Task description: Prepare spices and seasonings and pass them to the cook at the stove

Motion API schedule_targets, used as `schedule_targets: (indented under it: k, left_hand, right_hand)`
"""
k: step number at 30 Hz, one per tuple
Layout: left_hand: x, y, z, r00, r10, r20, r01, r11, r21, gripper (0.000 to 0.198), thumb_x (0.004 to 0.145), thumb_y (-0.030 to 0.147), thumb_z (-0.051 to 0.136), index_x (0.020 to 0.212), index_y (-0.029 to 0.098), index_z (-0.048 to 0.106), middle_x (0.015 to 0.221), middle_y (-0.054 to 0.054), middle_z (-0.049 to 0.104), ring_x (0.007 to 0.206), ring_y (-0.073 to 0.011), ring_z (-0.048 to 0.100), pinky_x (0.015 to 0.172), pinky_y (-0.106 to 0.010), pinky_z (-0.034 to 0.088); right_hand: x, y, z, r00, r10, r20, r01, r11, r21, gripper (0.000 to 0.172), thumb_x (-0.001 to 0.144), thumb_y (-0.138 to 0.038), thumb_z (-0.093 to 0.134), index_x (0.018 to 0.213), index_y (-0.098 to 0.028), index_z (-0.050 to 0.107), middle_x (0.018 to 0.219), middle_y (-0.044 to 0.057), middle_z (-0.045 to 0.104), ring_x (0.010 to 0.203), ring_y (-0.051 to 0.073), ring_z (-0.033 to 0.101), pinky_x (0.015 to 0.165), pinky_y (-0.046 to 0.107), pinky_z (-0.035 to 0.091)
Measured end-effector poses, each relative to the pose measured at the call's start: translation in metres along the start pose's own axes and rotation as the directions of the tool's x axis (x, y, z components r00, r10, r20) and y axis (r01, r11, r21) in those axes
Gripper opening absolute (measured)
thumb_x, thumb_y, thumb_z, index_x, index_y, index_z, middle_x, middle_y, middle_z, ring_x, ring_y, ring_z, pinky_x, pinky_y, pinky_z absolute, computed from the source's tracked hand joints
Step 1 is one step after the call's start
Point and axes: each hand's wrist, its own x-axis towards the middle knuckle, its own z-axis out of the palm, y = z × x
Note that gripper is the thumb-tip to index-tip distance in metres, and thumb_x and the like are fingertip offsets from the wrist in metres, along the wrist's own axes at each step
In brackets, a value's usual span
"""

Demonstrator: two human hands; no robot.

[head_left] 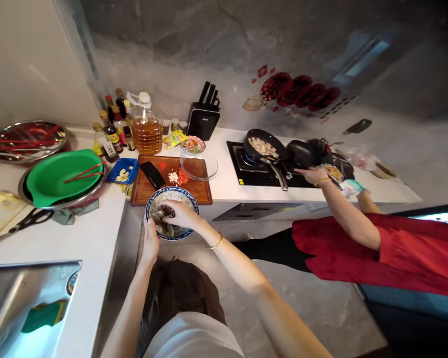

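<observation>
My left hand [150, 237] grips the left rim of a blue-and-white patterned bowl [195, 199], held in front of the counter edge. Inside the bowl reaches my right hand [179, 214], with a gold bangle on the wrist. Its fingers are curled together by some dark brown bits; what they pinch is too small to make out. A greenish leaf [170, 230] lies below them in the bowl. Just behind the bowl is a wooden cutting board [205, 195] with chopped white bits [172, 177], chopped red pepper [182, 176], a cleaver's black blade [152, 174] and a clear glass dish [199, 165].
A green colander [65, 171], a blue tray [123, 170] with garlic, an oil jug [146, 132] and a knife block [203, 121] surround the board. A pan of meat [264, 145] sits on the stove. At right, a co-worker's hand [313, 176] is near another pan. The sink [33, 298] is front left.
</observation>
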Motion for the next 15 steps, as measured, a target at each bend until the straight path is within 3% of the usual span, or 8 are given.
schedule_targets:
  k: [4, 7, 11, 15]
  left_hand:
    - [0.010, 0.017, 0.018, 0.995, -0.001, 0.095, -0.001, 1.000, 0.019, 0.067, 0.094, 0.066, 0.029, 0.153, 0.035, 0.023, 0.160, -0.004, 0.030, 0.142, -0.0308, 0.037, 0.094, -0.043, 0.056]
    - [0.018, 0.031, 0.047, 0.986, 0.017, 0.165, -0.015, 1.000, -0.011, 0.066, 0.094, 0.065, 0.030, 0.152, 0.035, 0.022, 0.160, -0.003, 0.030, 0.139, -0.0288, 0.042, 0.096, -0.042, 0.055]
    - [0.027, 0.048, 0.104, 0.970, 0.037, 0.242, -0.029, 0.999, -0.036, 0.063, 0.096, 0.061, 0.031, 0.152, 0.034, 0.023, 0.159, -0.004, 0.032, 0.139, -0.0265, 0.042, 0.103, -0.041, 0.049]
    - [0.039, 0.056, 0.173, 0.948, 0.045, 0.316, -0.032, 0.999, -0.044, 0.064, 0.097, 0.061, 0.028, 0.154, 0.034, 0.018, 0.161, -0.003, 0.028, 0.141, -0.0252, 0.040, 0.102, -0.039, 0.050]
  right_hand:
    - [-0.018, -0.001, -0.034, 0.968, 0.129, -0.214, -0.099, 0.985, 0.143, 0.047, 0.076, -0.024, 0.073, 0.121, -0.021, 0.061, 0.111, 0.006, 0.067, 0.094, 0.019, 0.064, 0.091, 0.034, 0.050]
    - [-0.036, 0.002, -0.065, 0.916, 0.240, -0.320, -0.174, 0.959, 0.222, 0.051, 0.075, -0.030, 0.075, 0.124, -0.021, 0.060, 0.100, 0.004, 0.065, 0.078, 0.016, 0.062, 0.081, 0.032, 0.053]
    - [-0.058, 0.020, -0.118, 0.834, 0.316, -0.453, -0.216, 0.941, 0.259, 0.055, 0.071, -0.034, 0.078, 0.122, -0.021, 0.060, 0.096, 0.003, 0.064, 0.078, 0.015, 0.061, 0.082, 0.032, 0.054]
    - [-0.076, 0.050, -0.193, 0.772, 0.309, -0.555, -0.211, 0.949, 0.236, 0.056, 0.069, -0.037, 0.079, 0.119, -0.021, 0.061, 0.095, 0.003, 0.066, 0.081, 0.016, 0.063, 0.083, 0.033, 0.054]
